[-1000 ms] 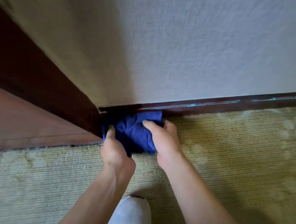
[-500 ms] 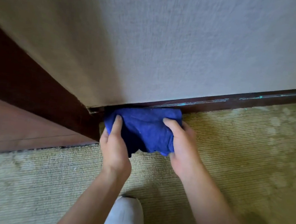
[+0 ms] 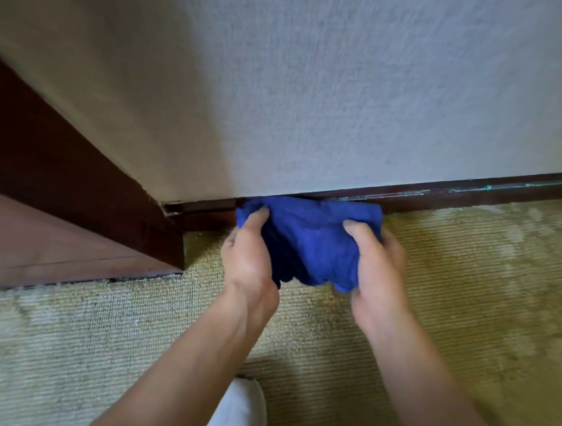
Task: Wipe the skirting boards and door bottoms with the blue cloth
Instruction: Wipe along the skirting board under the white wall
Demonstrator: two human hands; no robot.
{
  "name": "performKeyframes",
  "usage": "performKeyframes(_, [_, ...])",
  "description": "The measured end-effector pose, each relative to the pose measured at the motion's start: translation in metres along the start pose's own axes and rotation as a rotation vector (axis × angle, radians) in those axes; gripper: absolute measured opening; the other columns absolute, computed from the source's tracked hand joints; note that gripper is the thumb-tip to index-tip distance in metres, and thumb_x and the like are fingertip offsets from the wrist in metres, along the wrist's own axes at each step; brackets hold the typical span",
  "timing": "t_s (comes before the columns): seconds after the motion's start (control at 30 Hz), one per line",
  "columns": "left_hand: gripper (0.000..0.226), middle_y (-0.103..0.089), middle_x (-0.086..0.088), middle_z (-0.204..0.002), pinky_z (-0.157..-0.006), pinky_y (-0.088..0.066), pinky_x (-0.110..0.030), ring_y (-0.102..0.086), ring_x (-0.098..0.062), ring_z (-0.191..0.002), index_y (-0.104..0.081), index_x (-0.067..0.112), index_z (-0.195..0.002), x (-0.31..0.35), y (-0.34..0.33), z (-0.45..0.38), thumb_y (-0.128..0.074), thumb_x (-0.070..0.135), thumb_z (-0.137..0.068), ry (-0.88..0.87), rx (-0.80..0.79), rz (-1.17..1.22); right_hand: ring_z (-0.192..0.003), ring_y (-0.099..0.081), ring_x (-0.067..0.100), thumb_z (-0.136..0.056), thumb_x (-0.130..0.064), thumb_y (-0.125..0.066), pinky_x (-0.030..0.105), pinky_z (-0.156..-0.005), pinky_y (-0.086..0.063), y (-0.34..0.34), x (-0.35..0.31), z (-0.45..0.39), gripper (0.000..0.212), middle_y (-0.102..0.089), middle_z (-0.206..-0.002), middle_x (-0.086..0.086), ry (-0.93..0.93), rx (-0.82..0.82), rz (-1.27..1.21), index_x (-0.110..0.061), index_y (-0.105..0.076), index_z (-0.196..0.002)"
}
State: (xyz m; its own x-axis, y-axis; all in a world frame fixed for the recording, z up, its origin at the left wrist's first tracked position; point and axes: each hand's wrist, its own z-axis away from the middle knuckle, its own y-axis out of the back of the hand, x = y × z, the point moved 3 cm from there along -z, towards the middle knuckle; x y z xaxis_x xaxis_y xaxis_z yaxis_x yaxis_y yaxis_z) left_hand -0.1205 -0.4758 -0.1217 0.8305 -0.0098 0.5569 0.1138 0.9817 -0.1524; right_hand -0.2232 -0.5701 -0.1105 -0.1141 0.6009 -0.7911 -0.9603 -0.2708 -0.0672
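- Head view (only 1 view): cloth [image 3: 311, 239] bunched between both hands, its top edge pressed on the skirting [image 3: 480, 194] where wall [image 3: 354, 82] meets carpet [image 3: 472, 282].
- Left hand [image 3: 251, 258]: fingers curled round the cloth's left end, thumb on top. Right hand [image 3: 377, 266]: fingers curled over the right end, cloth gripped. Neither hand is open; both have hold of the cloth and nothing else.
- Key relation: skirting's long axis runs left-low to right-high across the frame, and the cloth is stretched along that same axis, straight ahead of the hands and touching them.
- Unwiped-looking run lies to the right (pale and greenish flecks on its top edge); right hand is the nearer one to it, so I'd judge it leads a rightward stroke and left trails.
- To the left: a short bit of bare skirting, then the corner at the door frame [image 3: 155, 221]; the door [image 3: 46, 252] is just beyond it. Left hand is nearer that end (door bottom is beside the corner, apart from the cloth).
- Shoe [image 3: 239, 415] at bottom centre, well behind the hands, clear of either stroke direction.
- Risk, as a guess: the cloth rides the carpet instead of the skirting face.
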Motion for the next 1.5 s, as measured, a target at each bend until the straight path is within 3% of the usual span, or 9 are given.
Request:
performKeyframes(0.2, [0.040,-0.072,-0.007,-0.118,-0.062,-0.050,-0.025,-0.070,-0.029,-0.102,-0.065,0.013,-0.125,0.013,0.024,-0.014,-0.062,0.033,-0.090,-0.149,0.168,0.090,-0.074,-0.064,0.031,-0.085,-0.020,-0.068,0.035,-0.057,-0.050,-0.017,0.028,0.015,0.020,-0.067,-0.083,0.017,-0.109,-0.111,0.028,-0.003,-0.064,-0.093])
performKeyframes(0.37, [0.035,-0.063,-0.021,-0.088,-0.037,-0.036,-0.015,-0.056,-0.021,-0.047,-0.060,0.006,-0.113,-0.022,-0.045,-0.003,-0.057,0.036,-0.095,0.073,-0.175,-0.150,-0.061,-0.065,0.012,-0.086,-0.018,-0.068,0.021,-0.049,-0.046,0.037,-0.028,-0.010,0.008,-0.067,-0.076,0.001,0.086,0.234,-0.036,-0.016,-0.061,-0.082])
performKeyframes(0.53, [0.028,-0.073,-0.014,-0.104,-0.062,-0.051,-0.029,-0.070,-0.028,-0.085,-0.066,0.009,-0.108,-0.031,-0.054,-0.015,-0.058,0.034,-0.096,0.103,-0.203,-0.250,-0.044,-0.056,0.002,-0.088,-0.013,-0.064,0.015,-0.043,-0.043,0.028,-0.045,-0.031,0.005,-0.059,-0.069,0.000,0.174,0.249,0.009,-0.010,-0.060,-0.088])
performKeyframes(0.83, [0.059,-0.073,-0.018,-0.112,-0.068,-0.042,-0.033,-0.065,-0.029,-0.081,-0.066,0.017,-0.120,-0.007,0.060,-0.031,-0.056,0.059,-0.080,-0.076,0.067,-0.021,-0.072,-0.066,0.023,-0.083,-0.017,-0.066,0.037,-0.069,-0.054,-0.070,0.009,0.001,0.015,-0.065,-0.073,0.007,0.102,-0.152,0.282,-0.003,-0.063,-0.086])
performKeyframes(1.03, [0.031,-0.074,-0.014,-0.113,-0.073,-0.058,-0.029,-0.071,-0.026,-0.105,-0.068,0.001,-0.118,-0.019,0.023,0.008,-0.058,0.021,-0.097,-0.002,-0.221,-0.119,-0.061,-0.052,0.019,-0.082,-0.010,-0.064,0.025,-0.052,-0.040,-0.016,-0.031,-0.026,0.015,-0.054,-0.064,0.004,0.024,0.179,0.000,-0.008,-0.057,-0.069])
performKeyframes(1.17, [0.036,-0.074,-0.010,-0.113,-0.085,-0.059,-0.034,-0.073,-0.023,-0.102,-0.067,0.008,-0.121,-0.020,0.038,0.004,-0.065,0.029,-0.091,-0.029,-0.092,-0.018,-0.050,-0.052,0.018,-0.082,-0.007,-0.062,0.020,-0.044,-0.042,-0.041,-0.024,-0.020,0.010,-0.054,-0.061,0.005,-0.027,0.127,-0.094,-0.005,-0.057,-0.074])
performKeyframes(1.3, [0.031,-0.072,-0.004,-0.111,-0.047,-0.049,-0.016,-0.069,-0.016,-0.071,-0.065,0.018,-0.120,-0.007,0.069,-0.006,-0.056,0.034,-0.095,-0.229,0.255,0.034,-0.087,-0.068,0.036,-0.074,-0.032,-0.061,0.045,-0.077,-0.057,-0.092,0.019,0.003,0.037,-0.070,-0.092,0.021,0.062,0.044,0.197,-0.001,-0.063,-0.094])
performKeyframes(1.4, [0.035,-0.070,-0.006,-0.119,-0.086,-0.059,-0.046,-0.069,-0.031,-0.103,-0.062,0.019,-0.126,-0.002,0.066,0.002,-0.055,0.033,-0.095,-0.418,0.350,-0.086,-0.102,-0.065,0.036,-0.082,-0.027,-0.062,0.044,-0.089,-0.054,-0.097,0.025,0.005,0.036,-0.068,-0.109,0.022,-0.004,-0.080,0.326,-0.004,-0.062,-0.109])
performKeyframes(1.5, [0.025,-0.067,-0.010,-0.119,-0.079,-0.055,-0.040,-0.066,-0.033,-0.109,-0.059,0.016,-0.123,-0.011,0.036,0.013,-0.054,0.025,-0.100,-0.297,0.162,-0.222,-0.103,-0.065,0.036,-0.084,-0.022,-0.061,0.042,-0.087,-0.056,-0.048,-0.002,-0.007,0.036,-0.067,-0.113,0.020,-0.015,-0.057,0.394,-0.002,-0.061,-0.114])
